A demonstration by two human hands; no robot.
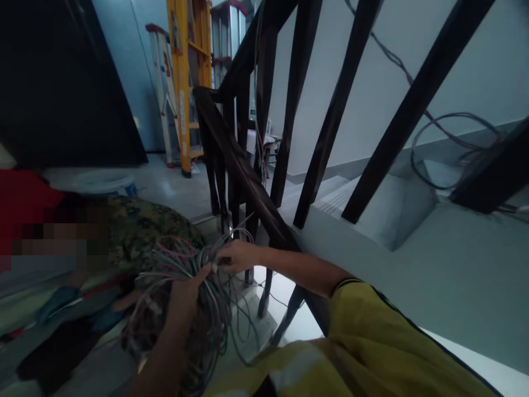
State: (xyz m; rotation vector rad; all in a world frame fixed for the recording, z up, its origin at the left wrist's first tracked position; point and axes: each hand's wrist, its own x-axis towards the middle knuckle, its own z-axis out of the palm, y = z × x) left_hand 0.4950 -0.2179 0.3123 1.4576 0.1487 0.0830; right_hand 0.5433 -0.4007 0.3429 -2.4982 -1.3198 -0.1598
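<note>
A large tangled bundle of wires, in grey, green and reddish strands, hangs and spreads in front of me beside the stair railing. My left hand is closed around the bundle, with its thumb pressed near the gathered middle. Close to that thumb, my right hand has its fingers curled in a pinch on wires at the right side of the bundle. A small pale piece shows between the two hands; its kind is too blurred to tell. Loose loops fall below the hands onto the steps.
The dark railing runs close along my right arm. A person in camouflage trousers is at the left, near blurred items on the floor. Beyond stand a yellow ladder and a white bucket. More cable loops over the right-hand stairs.
</note>
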